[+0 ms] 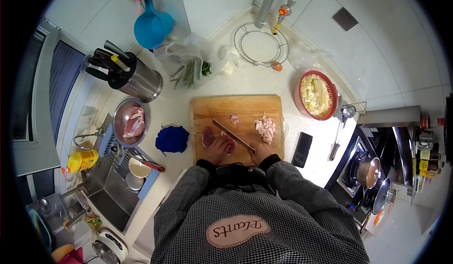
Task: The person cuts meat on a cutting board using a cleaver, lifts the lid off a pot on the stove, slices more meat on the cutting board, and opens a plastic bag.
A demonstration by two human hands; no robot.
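"Position and alignment of the knife [234,135]?"
"Over the wooden cutting board [236,105], long axis diagonal: tip to the far left, handle to the near right."
"State of grip?"
"Right hand [260,152] closed round the handle. Left hand [217,151] lies over red meat [208,136]; how tightly, cannot be told."
"Chopped meat [265,128]?"
"Right of the blade."

Cutting board [236,104]: smooth wood. Knife [231,134]: metal blade. Knife block [143,81]: shiny metal. Dipper [153,29]: glossy plastic. Sleeves [181,193]: woven cloth. Counter [226,83]: smooth.
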